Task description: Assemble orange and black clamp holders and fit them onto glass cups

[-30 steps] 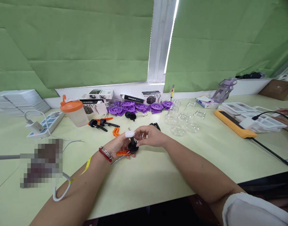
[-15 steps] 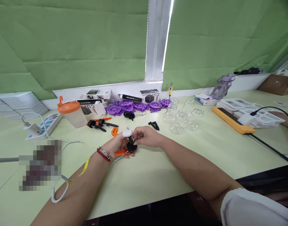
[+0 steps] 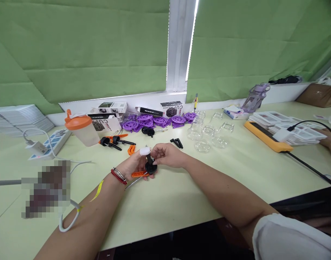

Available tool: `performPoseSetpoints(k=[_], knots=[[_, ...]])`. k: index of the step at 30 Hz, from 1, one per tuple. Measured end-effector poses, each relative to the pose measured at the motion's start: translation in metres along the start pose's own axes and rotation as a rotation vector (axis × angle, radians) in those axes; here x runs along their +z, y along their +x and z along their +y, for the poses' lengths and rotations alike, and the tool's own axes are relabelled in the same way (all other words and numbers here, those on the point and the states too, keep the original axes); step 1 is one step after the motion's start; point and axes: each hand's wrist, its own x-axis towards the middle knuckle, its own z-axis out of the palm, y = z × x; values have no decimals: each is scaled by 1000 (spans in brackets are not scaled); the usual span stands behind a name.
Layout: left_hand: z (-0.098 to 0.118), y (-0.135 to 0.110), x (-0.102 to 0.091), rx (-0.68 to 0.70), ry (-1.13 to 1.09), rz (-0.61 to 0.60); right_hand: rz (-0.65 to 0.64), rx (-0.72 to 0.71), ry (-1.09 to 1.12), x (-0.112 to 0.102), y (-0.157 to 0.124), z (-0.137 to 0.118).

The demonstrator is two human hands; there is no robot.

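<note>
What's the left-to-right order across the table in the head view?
White power strip → translucent cup with orange lid → black stemmed part with white cap, held by left hand and right hand → cluster of clear glass jars → purple translucent water bottle.

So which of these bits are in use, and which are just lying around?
In hand: black stemmed plastic part with white cap, between left hand and right hand; flat orange plastic piece.
Lying about: orange-lidded shaker cup; purple plastic wheels; clear glass jars; white power strip.
</note>
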Motion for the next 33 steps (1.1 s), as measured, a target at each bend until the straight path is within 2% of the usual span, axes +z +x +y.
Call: performPoseSetpoints(k=[33], knots=[[0,-1,-2,22,-11,-26,14,12,15,0,-1,-3]])
